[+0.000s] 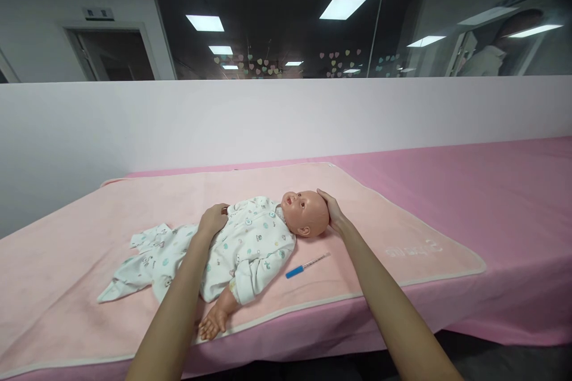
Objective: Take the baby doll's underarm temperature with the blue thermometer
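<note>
A baby doll (pixel 250 238) lies on its back on a peach mat (pixel 357 274), its head to the right. It wears a white, patterned baby suit whose legs spread flat to the left. My left hand (pixel 213 220) is closed at the doll's far side near the waist, around what looks like its far hand; my fingertips are mostly hidden. Cupped against the crown of the doll's head is my right hand (pixel 333 209), fingers curving round the far side. A thermometer (pixel 307 265) with a blue end rests on the mat just below the head.
Pink cloth (pixel 504 208) covers the table under and beside the mat. Behind it runs a low white wall (pixel 286 122) topped by glass with heart stickers. A person (pixel 487 59) shows in the glass at upper right. The table's front edge lies near me.
</note>
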Available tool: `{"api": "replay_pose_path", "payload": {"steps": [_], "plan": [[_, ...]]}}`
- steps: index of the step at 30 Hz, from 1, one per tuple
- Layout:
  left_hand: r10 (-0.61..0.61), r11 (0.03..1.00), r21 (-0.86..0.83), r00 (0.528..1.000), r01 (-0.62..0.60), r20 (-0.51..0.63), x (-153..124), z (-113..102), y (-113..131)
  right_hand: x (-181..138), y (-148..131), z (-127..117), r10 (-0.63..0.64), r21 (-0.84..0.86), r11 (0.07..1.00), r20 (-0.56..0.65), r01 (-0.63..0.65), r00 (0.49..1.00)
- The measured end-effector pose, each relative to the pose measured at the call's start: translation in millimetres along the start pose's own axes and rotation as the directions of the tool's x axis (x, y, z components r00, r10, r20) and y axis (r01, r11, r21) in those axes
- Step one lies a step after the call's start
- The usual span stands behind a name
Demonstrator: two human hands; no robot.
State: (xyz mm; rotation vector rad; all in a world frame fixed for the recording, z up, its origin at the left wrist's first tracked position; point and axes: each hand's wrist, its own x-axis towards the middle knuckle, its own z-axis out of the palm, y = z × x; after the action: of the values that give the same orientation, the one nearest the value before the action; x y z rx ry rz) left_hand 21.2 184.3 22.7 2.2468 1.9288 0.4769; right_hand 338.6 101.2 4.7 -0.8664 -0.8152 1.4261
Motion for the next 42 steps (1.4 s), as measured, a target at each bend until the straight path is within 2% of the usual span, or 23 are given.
{"api": "replay_pose_path", "payload": {"steps": [4, 8, 10, 12, 16, 19, 26, 29, 33, 35, 39, 42], "plan": [[0.007, 1.000, 0.001, 1.000, -0.007, -0.005, 2, 1, -2, 6, 0, -6, -0.048, 0.019, 0.999, -0.049, 0.049, 0.998], [0.007, 1.000, -0.001, 1.000, -0.007, -0.008, 2, 2, -2, 13, 0, -14, -0.158, 0.043, 0.984, -0.213, 0.170, 0.964], [0.004, 1.000, -0.004, 1.000, -0.004, -0.011, 2, 2, -2, 14, 0, -14, -0.183, 0.043, 0.979, -0.250, 0.200, 0.951], [0.003, 1.000, -0.007, 1.000, -0.003, -0.012, 1, 1, -1, 11, 0, -11, -0.151, 0.028, 0.987, -0.187, 0.159, 0.971], [0.000, 1.000, -0.010, 1.000, 0.000, -0.012, 1, 1, -1, 3, 1, -2, 0.000, -0.017, 1.000, 0.000, 0.000, 1.000], [-0.001, 1.000, -0.011, 1.000, 0.000, -0.010, 0, 1, 0, 0, 0, 1, 0.024, -0.018, 1.000, 0.012, -0.023, 1.000], [0.003, 1.000, -0.010, 1.000, -0.003, -0.010, 1, 1, -1, 2, -1, -1, -0.008, -0.006, 1.000, -0.004, 0.008, 1.000], [0.007, 1.000, -0.010, 1.000, -0.007, -0.012, 1, 1, -1, 7, -2, -7, -0.096, 0.010, 0.995, -0.094, 0.097, 0.991], [0.008, 1.000, -0.013, 1.000, -0.008, -0.014, 0, 0, 0, 13, -1, -14, -0.201, 0.004, 0.978, -0.253, 0.209, 0.946], [0.009, 1.000, -0.013, 1.000, -0.009, -0.014, 0, 0, 0, 12, 1, -14, -0.196, -0.006, 0.980, -0.210, 0.199, 0.958], [0.004, 1.000, -0.012, 1.000, -0.004, -0.010, -1, 0, 1, 5, 2, -5, -0.043, -0.059, 0.997, -0.014, 0.042, 0.999], [0.005, 1.000, -0.008, 1.000, -0.005, -0.011, -1, 0, 1, -1, 0, 1, -0.003, -0.055, 0.998, 0.007, 0.003, 1.000]]}}
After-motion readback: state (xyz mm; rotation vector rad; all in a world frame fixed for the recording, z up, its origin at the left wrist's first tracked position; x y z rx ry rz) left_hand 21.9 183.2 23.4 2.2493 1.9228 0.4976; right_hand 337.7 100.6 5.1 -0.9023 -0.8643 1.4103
